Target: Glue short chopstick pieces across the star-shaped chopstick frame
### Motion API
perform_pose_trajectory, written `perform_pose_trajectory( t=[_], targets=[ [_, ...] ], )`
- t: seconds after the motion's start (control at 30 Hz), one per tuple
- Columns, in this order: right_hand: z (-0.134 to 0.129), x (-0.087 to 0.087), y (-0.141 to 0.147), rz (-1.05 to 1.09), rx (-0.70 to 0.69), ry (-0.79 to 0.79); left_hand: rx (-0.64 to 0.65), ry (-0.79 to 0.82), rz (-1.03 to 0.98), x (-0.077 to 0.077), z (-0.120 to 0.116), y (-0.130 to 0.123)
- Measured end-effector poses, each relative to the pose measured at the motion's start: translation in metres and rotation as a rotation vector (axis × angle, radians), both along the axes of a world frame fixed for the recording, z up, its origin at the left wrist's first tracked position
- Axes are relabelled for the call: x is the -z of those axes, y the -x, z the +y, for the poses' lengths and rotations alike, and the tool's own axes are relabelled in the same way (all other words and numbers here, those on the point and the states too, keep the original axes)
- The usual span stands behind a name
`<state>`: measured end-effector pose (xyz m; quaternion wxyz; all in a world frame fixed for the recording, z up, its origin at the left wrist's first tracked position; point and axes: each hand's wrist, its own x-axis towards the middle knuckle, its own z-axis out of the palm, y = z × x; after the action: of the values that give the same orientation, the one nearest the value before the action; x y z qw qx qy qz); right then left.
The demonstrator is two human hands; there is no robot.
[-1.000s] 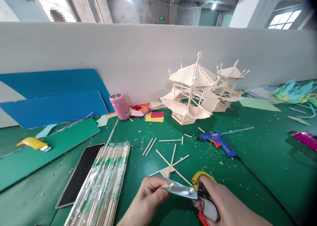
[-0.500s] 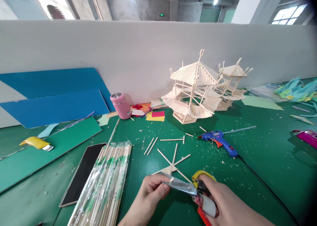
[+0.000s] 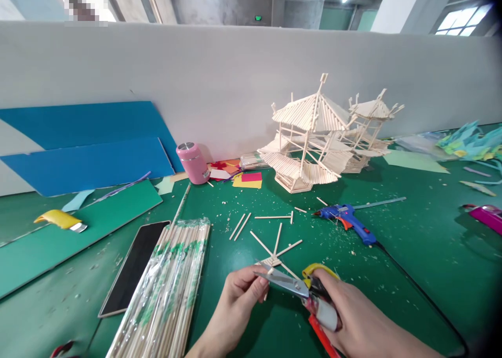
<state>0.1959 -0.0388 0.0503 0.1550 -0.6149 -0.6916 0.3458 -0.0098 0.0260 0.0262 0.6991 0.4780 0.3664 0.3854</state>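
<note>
My left hand (image 3: 242,300) is closed, thumb and fingers pinching a thin wooden stick (image 3: 270,270) of which only short ends show. Scissors (image 3: 288,282) with yellow and red handles are in my right hand (image 3: 345,311), its fingers wrapped through and around them. Their blades reach left to my left fingertips, and the stick's end lies at the blades. Just beyond the blades, a star-like frame of sticks (image 3: 276,244) lies flat, partly hidden by my left hand. Loose cut sticks (image 3: 242,227) lie behind it.
A stick-built pavilion model (image 3: 309,154) stands at the back. To the right is a blue glue gun (image 3: 347,221) with its cord. At left are wrapped wooden sticks (image 3: 168,284), a dark phone-like slab (image 3: 131,274), a yellow cutter (image 3: 58,219) and a pink jar (image 3: 193,164).
The view has shifted slightly, so the table things appear a little higher. Both hands keep their grips. The scissor blades stay at the stick by my left fingertips.
</note>
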Motion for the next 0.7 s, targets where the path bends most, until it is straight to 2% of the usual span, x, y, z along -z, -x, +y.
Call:
perform_pose_trajectory(
  t=[0.17, 0.3, 0.47, 0.6, 0.7],
  targets=[
    [-0.0005, -0.0016, -0.0017, 0.041, -0.030, 0.021, 0.121, 0.167, -0.186, -0.0043, 0.0009, 0.0012],
    [0.0005, -0.0041, -0.0003, 0.018, -0.037, 0.046, 0.113, 0.201, -0.184, -0.0045, 0.0006, 0.0010],
    [0.0003, -0.0045, 0.0034, 0.018, -0.035, 0.114, 0.088, 0.078, -0.079, -0.0023, 0.0005, 0.0027],
    [-0.0006, 0.0000, 0.0033, 0.006, 0.003, 0.074, 0.066, -0.059, 0.023, -0.0033, 0.0011, 0.0027],
    [-0.0004, 0.0004, 0.0048, 0.018, 0.009, 0.101, 0.026, -0.196, 0.111, -0.0067, 0.0015, 0.0014]
  ],
)
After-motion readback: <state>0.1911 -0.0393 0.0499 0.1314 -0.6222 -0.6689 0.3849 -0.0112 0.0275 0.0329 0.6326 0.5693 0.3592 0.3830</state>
